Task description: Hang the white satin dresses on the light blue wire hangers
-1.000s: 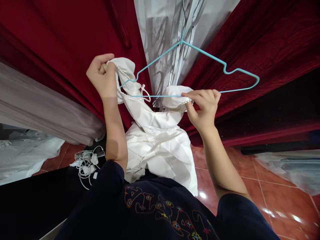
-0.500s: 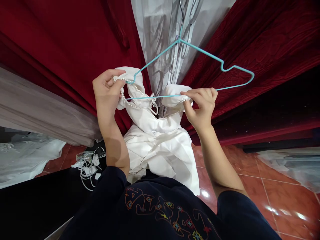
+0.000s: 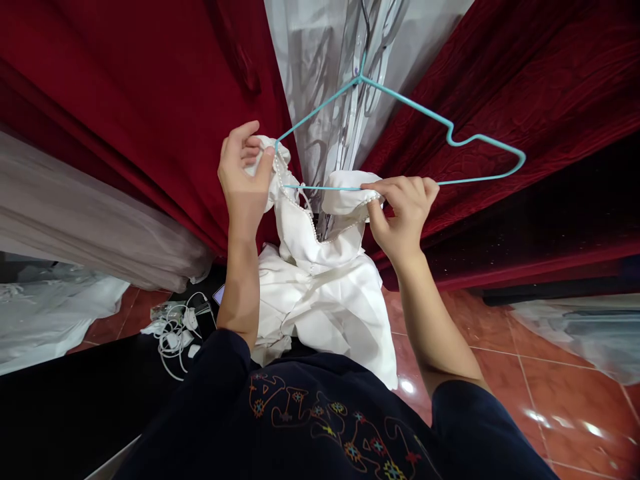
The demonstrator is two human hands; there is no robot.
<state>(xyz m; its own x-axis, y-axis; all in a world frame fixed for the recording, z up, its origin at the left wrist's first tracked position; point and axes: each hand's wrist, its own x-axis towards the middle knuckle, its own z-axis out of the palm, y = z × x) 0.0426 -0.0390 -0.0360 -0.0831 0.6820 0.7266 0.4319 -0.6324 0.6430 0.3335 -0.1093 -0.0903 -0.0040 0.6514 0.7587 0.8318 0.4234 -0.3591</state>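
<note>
A white dress [image 3: 327,307] with pearl trim along its neckline hangs in front of me, its skirt spreading below. A light blue hanger [image 3: 407,102] is above it, its left end inside the left puffed sleeve [image 3: 281,148]. My left hand [image 3: 245,170] holds that sleeve, thumb on the pearl edge by the hanger's corner and fingers bent behind the cloth. Between thumb and fingers, my right hand [image 3: 403,213] pinches the pearl edge of the right sleeve [image 3: 347,187] and the hanger's lower bar. The hanger's right end sticks out bare beyond this hand.
Dark red drapes [image 3: 150,87] hang on both sides, with a metal rack [image 3: 350,127] between them. White cables [image 3: 175,337] and chargers lie on a black surface [image 3: 100,407] at lower left. Sheer white fabric [image 3: 585,330] rests near the red tiled floor [image 3: 500,373].
My left hand has moved right and slightly up, bringing the left sleeve over the hanger's left end. The hanger has shifted a little to the right. My right hand keeps its pinch.
</note>
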